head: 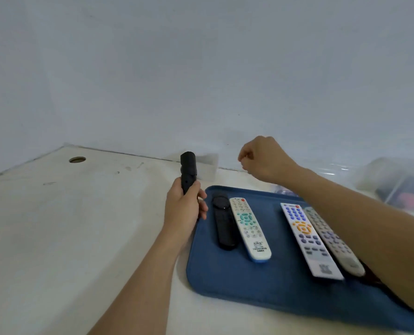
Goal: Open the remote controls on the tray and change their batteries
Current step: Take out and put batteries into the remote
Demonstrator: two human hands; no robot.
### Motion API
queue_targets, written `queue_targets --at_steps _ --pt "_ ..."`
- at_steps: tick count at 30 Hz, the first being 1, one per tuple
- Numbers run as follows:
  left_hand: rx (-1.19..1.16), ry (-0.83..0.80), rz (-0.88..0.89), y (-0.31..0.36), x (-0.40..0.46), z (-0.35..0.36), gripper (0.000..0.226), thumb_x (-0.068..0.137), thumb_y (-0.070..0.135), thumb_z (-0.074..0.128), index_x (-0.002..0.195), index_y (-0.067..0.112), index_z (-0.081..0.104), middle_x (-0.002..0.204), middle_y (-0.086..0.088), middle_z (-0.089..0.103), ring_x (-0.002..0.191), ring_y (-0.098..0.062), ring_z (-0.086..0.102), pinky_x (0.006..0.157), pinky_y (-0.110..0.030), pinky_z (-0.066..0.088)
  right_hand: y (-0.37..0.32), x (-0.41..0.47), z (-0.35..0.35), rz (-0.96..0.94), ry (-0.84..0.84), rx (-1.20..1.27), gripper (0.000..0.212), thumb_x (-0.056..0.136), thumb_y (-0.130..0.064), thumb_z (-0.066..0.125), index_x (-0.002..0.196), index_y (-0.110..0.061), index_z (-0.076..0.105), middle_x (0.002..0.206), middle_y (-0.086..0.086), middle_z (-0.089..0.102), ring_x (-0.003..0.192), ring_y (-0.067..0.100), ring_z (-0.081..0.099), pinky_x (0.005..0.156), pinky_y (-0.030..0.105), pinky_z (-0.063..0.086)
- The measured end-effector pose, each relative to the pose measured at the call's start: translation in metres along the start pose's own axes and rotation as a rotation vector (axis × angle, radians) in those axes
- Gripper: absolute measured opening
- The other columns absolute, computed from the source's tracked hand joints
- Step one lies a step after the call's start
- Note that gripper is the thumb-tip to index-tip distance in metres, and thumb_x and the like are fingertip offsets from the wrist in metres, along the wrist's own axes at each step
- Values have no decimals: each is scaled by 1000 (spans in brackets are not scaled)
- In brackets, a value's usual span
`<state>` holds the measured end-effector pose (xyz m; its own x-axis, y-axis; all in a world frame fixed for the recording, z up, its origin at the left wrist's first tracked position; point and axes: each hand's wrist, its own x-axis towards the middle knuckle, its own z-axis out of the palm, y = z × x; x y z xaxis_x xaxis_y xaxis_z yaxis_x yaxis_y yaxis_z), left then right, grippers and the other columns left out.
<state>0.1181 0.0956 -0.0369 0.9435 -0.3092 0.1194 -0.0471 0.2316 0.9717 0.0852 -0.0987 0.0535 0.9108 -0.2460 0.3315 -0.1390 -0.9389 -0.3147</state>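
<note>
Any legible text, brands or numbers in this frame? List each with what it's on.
None can be read.
White remote with teal buttons: logo and two lines of print at its near end, too blurred.
White remote with the orange ring: dark mark at its near end, too blurred.
Button legends on all remotes: too small.
Black remote in the left hand: no print visible.

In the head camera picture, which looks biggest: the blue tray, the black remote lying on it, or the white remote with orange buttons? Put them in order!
1. Blue tray, by far the biggest.
2. White remote with orange buttons.
3. Black remote lying on the tray.

The white remote also lies nearer the camera, so its lead over the black one is unsure.
</note>
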Motion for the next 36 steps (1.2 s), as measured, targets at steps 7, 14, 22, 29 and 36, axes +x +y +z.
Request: queue_targets --at_steps 7,14,22,29,36 --pt "221 -181 111 3 -10 23 7 102 13 52 99 15 57 78 -13 63 55 -20 57 45 -30 48 97 -62 -44 110 -49 -429 38 90 -8 45 119 -13 69 118 14 69 105 32 63 91 39 53" --pt "258 -171 105 4 -13 23 9 104 13 49 98 9 54 75 -11 59 48 -13 53 43 -24 45 130 -64 -50 131 -110 -308 42 100 -6 38 136 -10 59 139 10 59 126 28 55 106 35 43" --pt "294 -179 109 3 -13 24 10 104 14 49 101 7 54 71 -9 60 44 -11 51 42 -21 43 136 -41 -44 305 -291 -100 41 105 -29 42 129 -2 61 133 12 61 117 33 58 99 39 47" --pt "284 -190 114 1 -11 23 7 104 13 50 101 10 55 75 -7 61 48 -13 52 43 -23 44 137 -14 -48 728 -620 48 33 96 -33 62 121 -12 66 124 13 57 111 35 61 98 44 54" --pt "289 -181 124 1 -12 24 8 104 13 50 100 9 55 70 -7 60 44 -11 50 43 -21 43 138 -4 -41 798 -734 114 34 88 -20 74 119 -5 70 118 16 61 93 26 64 97 32 54"
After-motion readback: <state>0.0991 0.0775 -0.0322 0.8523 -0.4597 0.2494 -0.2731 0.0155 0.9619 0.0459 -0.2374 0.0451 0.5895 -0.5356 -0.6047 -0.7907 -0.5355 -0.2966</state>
